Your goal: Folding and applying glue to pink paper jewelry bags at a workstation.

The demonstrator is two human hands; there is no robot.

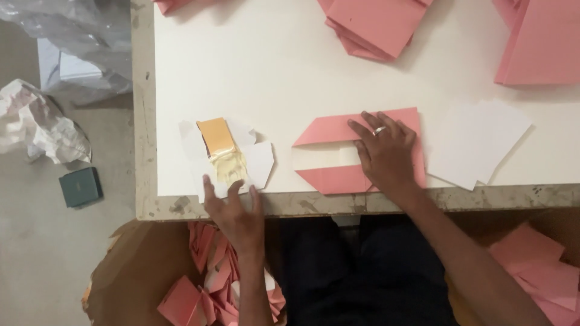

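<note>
So your right hand (386,154) is lying flat on the pink folded paper piece (356,151), fingers spread, pressing rather than pinching, so that grip isn't closed on anything. The piece sits near the front edge of the white table (272,72), just right of center. Its long axis runs left to right, with the angled flaps coming to a point on the left side and a white band showing through the middle between them.

Your left hand (232,208) comes up over the table edge, fingers loosely spread, with the fingertips (208,181) touching the near end of a small white cut-out sheet (257,163). On that sheet there's an orange-and-yellowish glossy strip (220,148), tilted a little and running roughly away from you.

Around it: two white paper sheets (477,142) overlap just beside your right hand, touching the pink piece's right edge as far as I can see. At the far edge I count three pink stacks (374,24), one of them barely in view at the top left.

Off the table on the left, the floor has crumpled white paper (36,121), a clear plastic bag (78,30) and one small dark green box (80,187). Under the table, loose pink pieces (205,284) are heaped in a brown carton on your left, and more sit to your right.
</note>
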